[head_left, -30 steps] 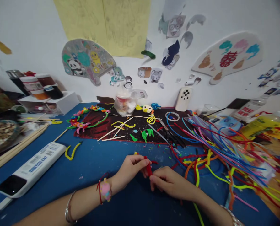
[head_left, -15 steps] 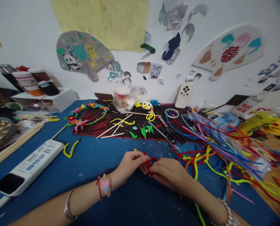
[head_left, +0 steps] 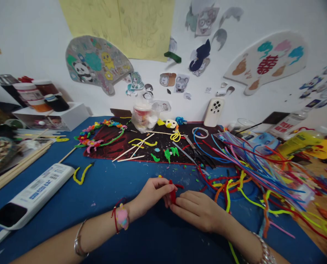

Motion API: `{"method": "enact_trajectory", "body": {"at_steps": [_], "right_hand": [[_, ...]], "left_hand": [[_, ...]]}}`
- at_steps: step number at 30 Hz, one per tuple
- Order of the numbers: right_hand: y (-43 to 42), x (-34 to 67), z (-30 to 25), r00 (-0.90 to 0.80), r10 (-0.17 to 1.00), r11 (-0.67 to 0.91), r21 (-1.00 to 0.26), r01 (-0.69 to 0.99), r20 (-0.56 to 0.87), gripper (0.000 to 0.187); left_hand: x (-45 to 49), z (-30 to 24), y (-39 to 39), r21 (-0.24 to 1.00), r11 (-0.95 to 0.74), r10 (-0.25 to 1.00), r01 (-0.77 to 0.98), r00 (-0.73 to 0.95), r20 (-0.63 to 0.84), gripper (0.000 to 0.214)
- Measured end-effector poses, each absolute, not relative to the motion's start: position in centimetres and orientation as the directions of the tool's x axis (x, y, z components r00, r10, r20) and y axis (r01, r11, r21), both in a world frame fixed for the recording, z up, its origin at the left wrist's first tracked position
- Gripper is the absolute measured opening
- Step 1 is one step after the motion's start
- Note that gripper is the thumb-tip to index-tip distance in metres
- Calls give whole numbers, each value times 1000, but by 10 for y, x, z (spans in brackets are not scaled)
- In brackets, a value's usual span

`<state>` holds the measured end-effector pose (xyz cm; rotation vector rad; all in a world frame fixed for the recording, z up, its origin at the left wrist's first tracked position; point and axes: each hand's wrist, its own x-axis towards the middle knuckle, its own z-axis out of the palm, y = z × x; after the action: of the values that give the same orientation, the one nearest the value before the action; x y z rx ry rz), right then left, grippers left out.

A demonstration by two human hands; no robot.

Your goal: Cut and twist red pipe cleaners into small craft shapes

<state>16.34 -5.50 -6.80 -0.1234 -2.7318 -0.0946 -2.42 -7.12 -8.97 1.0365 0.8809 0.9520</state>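
Both my hands meet at the middle of the blue tabletop [head_left: 103,205]. Between thumb and fingers, my left hand [head_left: 156,190] pinches a short bent piece of red pipe cleaner [head_left: 172,192]. My right hand [head_left: 198,209] is closed with its fingertips at the lower end of the same red piece, and part of it is hidden by the fingers. A red end sticks out to the right above my right hand. A tiny yellow bit shows just behind my left hand. Beyond lie small green pipe cleaner shapes [head_left: 168,154] and black scissors [head_left: 204,157].
Loose coloured pipe cleaners [head_left: 251,154] pile up at the right. A white power bank-like device [head_left: 34,196] and wooden sticks [head_left: 20,165] lie left. Behind are a flower garland [head_left: 90,141], a bagged cup [head_left: 144,117] and a phone [head_left: 214,112] leaning on the wall.
My right hand has turned a little, its fingers straighter and closer together near the red piece's lower end. The red end behind it shows more. My left hand keeps its pinch.
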Motion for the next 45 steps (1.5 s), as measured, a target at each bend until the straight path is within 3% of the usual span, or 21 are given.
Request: {"method": "enact_trajectory", "body": {"at_steps": [3,7,15,20,29,35,38,45], "right_hand": [[-54,164,-71,-872,94,994,8,112,481,17],[-52,164,-76,-804,224,974,-138,177,550,15],[-46,163,-86,-644,511,859,-372,353,569,12],[-43,165,-91,-660,472,881,-297,367,584,25],[-40,171,-81,-789,421,907,-194,374,447,30],[-39,172,-80,-812,385,922,-141,361,438,30],[-38,171,-82,-780,409,911,-170,375,474,29],[-39,165,-92,-686,526,848,-377,373,503,16]], "left_hand": [[-28,-89,-71,912,285,904,-296,399,-153,20],[-30,-87,-70,887,297,907,-354,396,-146,18],[-25,-91,-68,939,211,946,-272,299,-126,22],[-25,-90,-69,951,200,953,-237,272,-133,25],[-26,-96,-70,964,180,947,-194,300,-116,26],[-23,-95,-70,971,181,943,-155,306,-127,25],[-23,-95,-69,969,198,942,-145,302,-147,25],[-24,-98,-71,979,175,948,-105,287,-139,24]]}}
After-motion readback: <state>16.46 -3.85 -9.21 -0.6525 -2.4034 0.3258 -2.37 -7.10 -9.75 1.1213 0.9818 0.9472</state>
